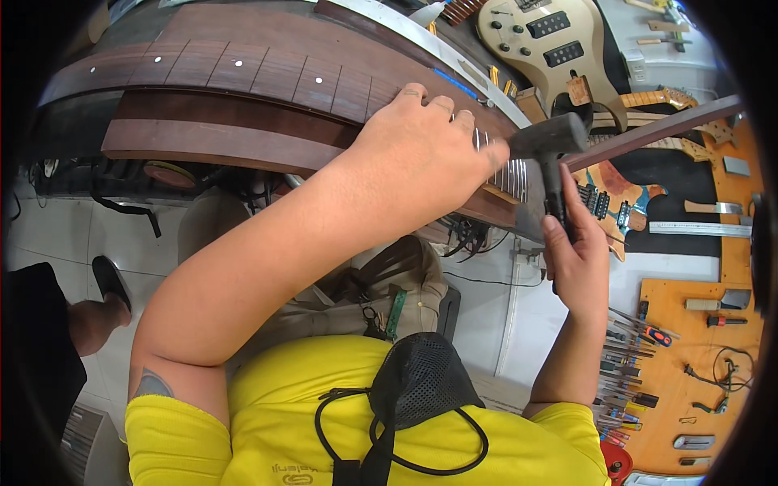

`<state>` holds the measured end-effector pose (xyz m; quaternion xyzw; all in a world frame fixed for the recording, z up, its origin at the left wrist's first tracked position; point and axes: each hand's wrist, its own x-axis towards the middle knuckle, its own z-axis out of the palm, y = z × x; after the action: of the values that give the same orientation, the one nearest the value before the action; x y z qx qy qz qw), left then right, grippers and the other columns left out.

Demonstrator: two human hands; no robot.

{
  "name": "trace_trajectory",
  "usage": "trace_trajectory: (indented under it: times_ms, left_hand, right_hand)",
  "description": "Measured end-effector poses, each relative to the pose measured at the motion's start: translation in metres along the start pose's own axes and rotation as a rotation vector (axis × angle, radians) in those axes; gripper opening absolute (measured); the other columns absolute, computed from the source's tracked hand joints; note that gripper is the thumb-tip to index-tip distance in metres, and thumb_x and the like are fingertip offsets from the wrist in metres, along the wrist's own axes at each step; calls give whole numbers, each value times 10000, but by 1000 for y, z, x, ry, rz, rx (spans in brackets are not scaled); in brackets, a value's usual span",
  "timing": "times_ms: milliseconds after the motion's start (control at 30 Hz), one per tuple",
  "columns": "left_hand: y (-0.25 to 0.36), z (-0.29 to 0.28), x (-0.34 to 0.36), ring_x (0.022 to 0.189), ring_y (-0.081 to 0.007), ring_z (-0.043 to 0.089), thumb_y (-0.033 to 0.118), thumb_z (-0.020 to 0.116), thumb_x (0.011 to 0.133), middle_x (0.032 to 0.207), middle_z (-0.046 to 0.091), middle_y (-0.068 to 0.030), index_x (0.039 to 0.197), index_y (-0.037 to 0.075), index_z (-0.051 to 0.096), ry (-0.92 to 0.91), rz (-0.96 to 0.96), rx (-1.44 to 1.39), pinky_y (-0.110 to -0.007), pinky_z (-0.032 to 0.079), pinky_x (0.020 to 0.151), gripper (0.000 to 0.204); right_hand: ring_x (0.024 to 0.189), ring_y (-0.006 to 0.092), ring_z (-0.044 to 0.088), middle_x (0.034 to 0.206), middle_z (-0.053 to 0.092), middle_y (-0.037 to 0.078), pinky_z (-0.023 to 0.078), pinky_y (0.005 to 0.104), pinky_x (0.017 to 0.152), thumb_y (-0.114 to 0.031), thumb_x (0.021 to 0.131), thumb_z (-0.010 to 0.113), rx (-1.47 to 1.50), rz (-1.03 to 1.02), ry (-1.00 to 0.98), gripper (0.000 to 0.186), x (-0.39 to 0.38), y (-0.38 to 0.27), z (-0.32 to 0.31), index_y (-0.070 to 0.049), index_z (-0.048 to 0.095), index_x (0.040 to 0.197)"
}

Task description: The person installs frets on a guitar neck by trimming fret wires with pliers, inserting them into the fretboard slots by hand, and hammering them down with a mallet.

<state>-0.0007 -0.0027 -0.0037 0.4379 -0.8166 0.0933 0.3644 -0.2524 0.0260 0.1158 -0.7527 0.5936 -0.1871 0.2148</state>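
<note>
A long dark wooden guitar fretboard (275, 77) with round white inlay dots and fret slots lies across the bench in front of me. Silvery frets (512, 180) stand in its right part. My left hand (429, 150) is over the fretboard just left of those frets, its fingers bent down. Their tips are hidden, so what they pinch, if anything, does not show. My right hand (579, 259) grips the black handle of a mallet (551, 138). The dark mallet head is up beside my left thumb, over the right end of the fretboard.
Under the fretboard are dark wooden boards (219, 138). A gold electric guitar body (543, 36) and a brown-blue one (620, 198) are at right, near several guitar necks. Files and screwdrivers (624, 373) line an orange tool board (689, 389). Another person's leg (89, 324) is at left.
</note>
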Motion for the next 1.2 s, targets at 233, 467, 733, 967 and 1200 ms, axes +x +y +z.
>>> trace_trajectory:
  times_ms: [233, 467, 733, 967, 1200]
  left_hand:
    - [-1, 0, 1, 1125, -265, 744, 143, 685, 924, 1175, 770, -92, 1119, 77, 779, -18, -16, 41, -407, 551, 1006, 226]
    - [1, -1, 4, 1114, -253, 740, 153, 693, 923, 1168, 770, -72, 1123, 89, 779, -2, -12, 65, -400, 550, 988, 227]
    - [-1, -1, 3, 1103, -247, 741, 160, 690, 927, 1150, 772, -69, 1125, 94, 780, -42, -17, 67, -396, 549, 977, 228]
    - [0, 2, 2, 1120, -245, 744, 168, 687, 933, 1137, 781, -76, 1119, 93, 787, -37, -36, 50, -402, 544, 1004, 224]
    - [1, 0, 1, 1117, -248, 752, 172, 700, 928, 1133, 793, -77, 1112, 91, 789, -21, -58, 22, -399, 542, 1007, 220]
  right_hand:
    - [1205, 117, 596, 1513, 631, 119, 472, 251, 1039, 13, 1073, 609, -76, 34, -50, 644, 0, -2, 1, 4, 407, 1684]
    - [1375, 158, 568, 1546, 622, 146, 409, 283, 1157, 21, 1065, 616, -130, -71, -1, 642, -7, 4, -1, 0, 422, 1677]
    - [838, 36, 478, 1311, 661, 17, 448, 180, 767, 22, 1070, 612, 55, -14, 95, 655, -16, -8, 9, -22, 409, 1691]
    - [770, 39, 474, 1088, 647, -12, 419, 207, 677, -21, 1075, 630, 73, 108, 13, 668, -21, -12, 1, -67, 409, 1703]
    - [637, 23, 436, 890, 603, -52, 374, 209, 568, -31, 1090, 614, 1, 112, 40, 647, -26, -17, 0, -61, 408, 1703]
